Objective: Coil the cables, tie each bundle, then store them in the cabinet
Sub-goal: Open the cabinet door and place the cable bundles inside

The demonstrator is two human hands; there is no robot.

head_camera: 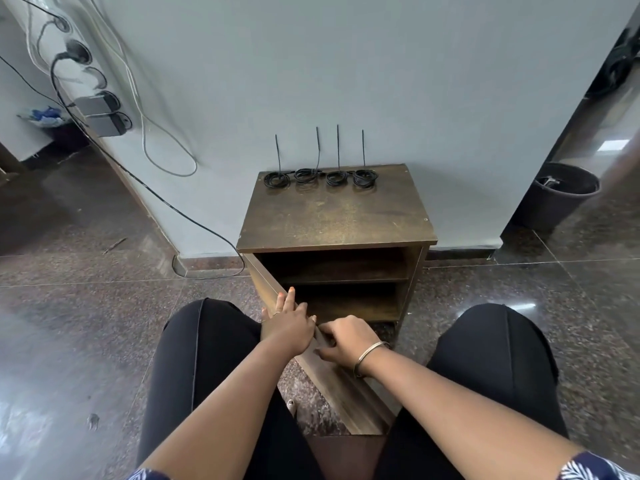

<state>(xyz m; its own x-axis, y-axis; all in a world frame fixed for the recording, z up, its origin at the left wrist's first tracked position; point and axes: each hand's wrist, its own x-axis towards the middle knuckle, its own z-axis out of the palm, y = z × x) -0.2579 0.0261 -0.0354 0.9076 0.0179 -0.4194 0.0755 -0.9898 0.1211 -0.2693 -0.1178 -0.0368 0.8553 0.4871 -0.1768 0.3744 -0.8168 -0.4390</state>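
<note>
four tied cable bundles (320, 177) are lined up at the back of the cabinet (337, 216) top. they are judged light and springy, best pinched at the tie. the door (341, 379) edge is gripped by the left hand (287, 322) and right hand (343, 337), close together. the shelves' depths are lost in shadow.

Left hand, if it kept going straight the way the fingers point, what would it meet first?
Probably the cabinet: the left hand lies along the open door edge, pointing toward the hinge side, though depth is unclear.
</note>
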